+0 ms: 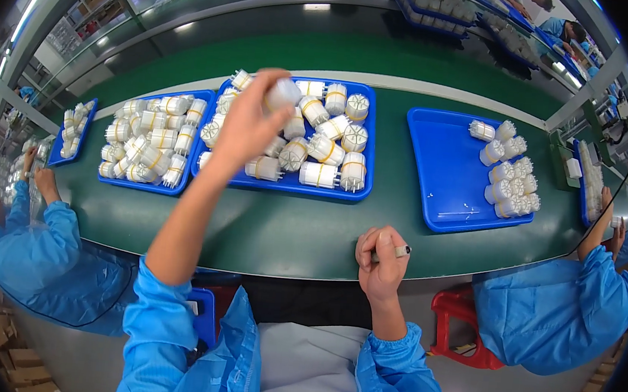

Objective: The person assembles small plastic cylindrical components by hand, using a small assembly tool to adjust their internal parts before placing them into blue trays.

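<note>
Blue trays, three nearest you: the left tray (143, 186) and middle tray (255, 184) brim with white cylinders (162, 138), too overlapped to count. Your left hand (253, 120) pinches one blurred cylinder (285, 93) above the middle tray; your right hand (382, 258) curls around one pen-like tool (402, 251). The right tray (450, 178) holds about a dozen: seemingly early progress, most remaining.

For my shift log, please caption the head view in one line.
Left fingers hold a white cylinder over a loaded blue tray; right fingers grip a pen-like object.
</note>
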`<state>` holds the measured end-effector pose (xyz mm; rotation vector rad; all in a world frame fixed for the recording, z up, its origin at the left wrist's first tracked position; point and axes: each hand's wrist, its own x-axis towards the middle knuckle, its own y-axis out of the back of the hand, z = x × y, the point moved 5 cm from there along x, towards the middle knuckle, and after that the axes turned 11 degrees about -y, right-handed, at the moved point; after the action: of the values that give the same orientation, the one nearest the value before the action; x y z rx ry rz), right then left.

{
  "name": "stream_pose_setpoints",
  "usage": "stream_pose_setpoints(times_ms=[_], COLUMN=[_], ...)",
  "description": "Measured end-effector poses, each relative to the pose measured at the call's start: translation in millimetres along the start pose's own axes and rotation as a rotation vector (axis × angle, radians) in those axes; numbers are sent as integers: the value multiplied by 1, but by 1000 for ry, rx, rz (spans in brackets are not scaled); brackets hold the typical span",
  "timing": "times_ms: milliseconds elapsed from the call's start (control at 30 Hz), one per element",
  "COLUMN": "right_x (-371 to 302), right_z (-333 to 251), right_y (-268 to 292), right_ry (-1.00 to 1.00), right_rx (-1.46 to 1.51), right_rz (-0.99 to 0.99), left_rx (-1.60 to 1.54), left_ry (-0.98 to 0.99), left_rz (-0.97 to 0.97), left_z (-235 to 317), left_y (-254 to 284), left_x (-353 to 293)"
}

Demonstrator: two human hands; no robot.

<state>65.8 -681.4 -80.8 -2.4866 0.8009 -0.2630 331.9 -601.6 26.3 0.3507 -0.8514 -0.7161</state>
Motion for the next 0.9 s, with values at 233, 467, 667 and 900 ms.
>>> stream_pose_setpoints(times_ms=[233,467,667,900], right_x=[0,-1,-1,3], right_z=[0,4,2,0], right_y=[-6,-1,1,1], right_ry=[-24,-72,-89,-234], right_rx=[-27,-3,-31,11], right_rz=[-16,-23,-8,-41], left_rx=[547,543,615,581], left_ry=[-44,83,-160,81], left_rz=[-343,-630,-599,-776], left_z=[-70,-101,-109,-121], left_y=[8,-10,-21,-34], left_x=[76,84,86,85])
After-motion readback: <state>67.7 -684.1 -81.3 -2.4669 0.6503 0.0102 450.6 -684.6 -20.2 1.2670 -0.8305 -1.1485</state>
